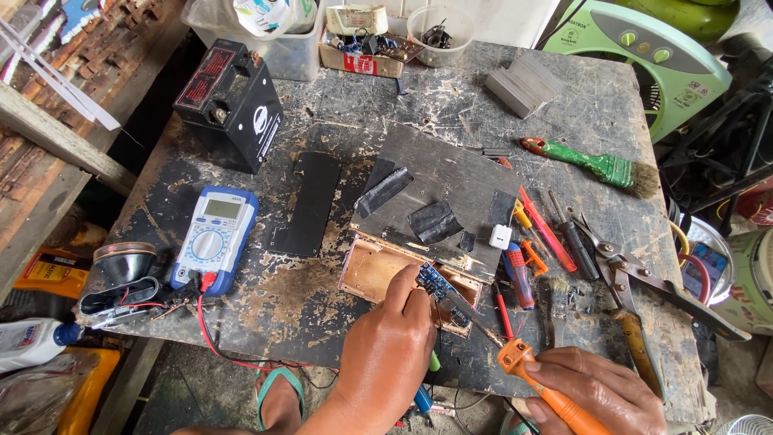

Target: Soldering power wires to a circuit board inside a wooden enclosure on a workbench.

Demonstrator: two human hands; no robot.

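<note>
I see left hand (385, 354) pinching a small blue circuit board (432, 282); right hand (597, 388) gripping an orange soldering iron (538, 383) over the desk (338, 105).

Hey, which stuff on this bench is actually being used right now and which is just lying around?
In use:
left hand
small blue circuit board
right hand
orange soldering iron

Lying about:
multimeter
black battery
green paintbrush
metal snips
screwdrivers

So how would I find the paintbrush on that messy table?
Start at the scratched dark table and go to its far right side. The paintbrush lies alone there, beyond the screwdrivers. It is the only tool with a bright green handle, a red tip and bushy bristles.
</note>
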